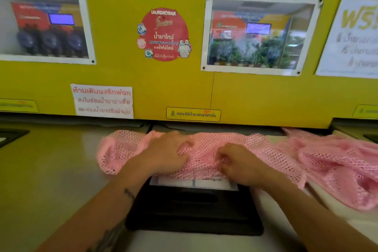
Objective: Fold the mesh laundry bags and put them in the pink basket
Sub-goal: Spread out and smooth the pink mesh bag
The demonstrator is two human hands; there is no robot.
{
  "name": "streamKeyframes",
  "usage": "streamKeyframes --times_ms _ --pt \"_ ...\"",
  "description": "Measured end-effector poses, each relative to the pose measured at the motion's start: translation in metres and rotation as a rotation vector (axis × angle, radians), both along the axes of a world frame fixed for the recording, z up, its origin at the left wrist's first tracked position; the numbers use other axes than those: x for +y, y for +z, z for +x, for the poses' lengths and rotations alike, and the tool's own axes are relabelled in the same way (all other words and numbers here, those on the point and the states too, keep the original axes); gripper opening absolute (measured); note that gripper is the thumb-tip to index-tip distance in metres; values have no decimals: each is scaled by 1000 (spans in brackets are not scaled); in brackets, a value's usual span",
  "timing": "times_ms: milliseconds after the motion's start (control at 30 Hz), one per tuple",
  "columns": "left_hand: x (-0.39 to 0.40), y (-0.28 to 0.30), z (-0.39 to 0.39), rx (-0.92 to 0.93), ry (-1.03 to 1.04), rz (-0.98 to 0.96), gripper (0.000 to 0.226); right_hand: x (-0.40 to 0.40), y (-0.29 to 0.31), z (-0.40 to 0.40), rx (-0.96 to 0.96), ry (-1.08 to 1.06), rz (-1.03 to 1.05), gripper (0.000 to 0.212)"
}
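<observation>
A pink mesh laundry bag (122, 149) lies bunched in a long strip across the grey machine top (51, 170), close to the yellow wall. My left hand (165, 152) rests palm-down on its middle, fingers curled into the mesh. My right hand (239, 161) pinches a fold of the same bag at its near edge. More pink mesh (337, 159) is heaped to the right, touching the first bag. No pink basket is in view.
A black detergent drawer lid (192, 210) with a white label (194, 183) sits just below the bag, between my forearms. The yellow wall panel (143, 80) with posters and stickers rises right behind the bags. A dark recess (10, 136) shows at far left.
</observation>
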State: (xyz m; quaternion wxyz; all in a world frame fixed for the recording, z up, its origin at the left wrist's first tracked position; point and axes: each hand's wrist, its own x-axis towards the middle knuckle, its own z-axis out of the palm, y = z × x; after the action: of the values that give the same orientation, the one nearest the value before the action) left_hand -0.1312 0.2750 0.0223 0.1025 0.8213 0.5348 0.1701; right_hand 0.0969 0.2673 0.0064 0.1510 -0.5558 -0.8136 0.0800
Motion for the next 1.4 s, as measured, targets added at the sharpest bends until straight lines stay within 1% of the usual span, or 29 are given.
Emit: streamKeyframes --times_ms 33,67,167,267,367,433,467,500,533,567,600,633,667,700,733,767,800,833,900,967,1000,1033,1100,1133,1200,1267,1300,1367,1400 --pt "7 -3 0 -1 57 6 23 0 3 5 58 1 11 13" --pt "12 -3 -3 -56 130 26 15 0 8 14 127 -5 22 18" --pt "21 13 -22 -255 332 108 25 0 27 45 309 -80 103 22" --pt "32 42 -44 -204 425 185 28 8 40 63 459 -180 217 22" --pt "37 52 -57 -160 548 229 23 7 44 60 422 -254 346 24" --pt "28 50 -60 -134 669 285 18 -2 41 55 340 -235 296 24" --pt "22 47 -57 -98 694 340 25 -6 38 50 285 -203 233 23" --pt "16 45 -53 -80 663 410 31 -9 33 47 237 -170 156 21" --pt "9 43 -46 -96 567 483 31 -10 28 44 193 -138 80 14" --pt "1 41 -38 -136 414 488 27 -11 24 40 144 -108 9 14" --pt "-6 38 -30 -162 260 393 20 -11 19 35 85 -93 -68 27" --pt "-12 35 -22 -156 150 238 12 -9 14 31 42 -85 -138 42" --pt "-15 29 -16 -107 102 82 6 -6 8 28 13 -98 -179 54" --pt "-16 23 -14 -13 101 -11 9 -3 2 25 14 -115 -164 59" --pt "-16 15 -14 104 125 -44 16 0 -3 23 41 -134 -126 56" --pt "-15 6 -17 188 152 -49 24 2 -6 23 89 -145 -80 44" --pt "-15 -1 -20 218 172 -53 32 3 -7 25 122 -154 -43 26" --pt "-14 -6 -24 196 187 -48 38 4 -6 27 130 -161 -3 15" --pt "-12 -13 -31 105 231 28 43 2 1 33 130 -158 65 11" --pt "-12 -12 -35 98 285 202 45 -2 10 46 139 -151 75 13" --pt "-12 -10 -36 94 301 292 45 -5 17 53 113 -138 15 12" --pt "-13 -8 -36 72 301 365 46 -8 26 59 97 -117 -103 11" --pt "-14 -6 -36 8 235 486 48 -12 41 65 189 -87 -327 13" --pt "-18 -1 -34 -48 194 504 47 -12 46 64 256 -109 -315 16" --pt "-25 14 -27 -205 150 431 43 -11 55 54 374 -176 -164 27" --pt "-32 30 -18 -300 137 231 40 -15 60 36 434 -121 -147 41" --pt "-34 36 -15 -316 123 150 38 -19 59 27 388 -63 -197 51" --pt "-39 43 -13 -345 130 63 36 -25 52 11 115 13 -267 66" --pt "-41 46 -15 -365 147 35 34 -24 46 6 -18 36 -264 58"
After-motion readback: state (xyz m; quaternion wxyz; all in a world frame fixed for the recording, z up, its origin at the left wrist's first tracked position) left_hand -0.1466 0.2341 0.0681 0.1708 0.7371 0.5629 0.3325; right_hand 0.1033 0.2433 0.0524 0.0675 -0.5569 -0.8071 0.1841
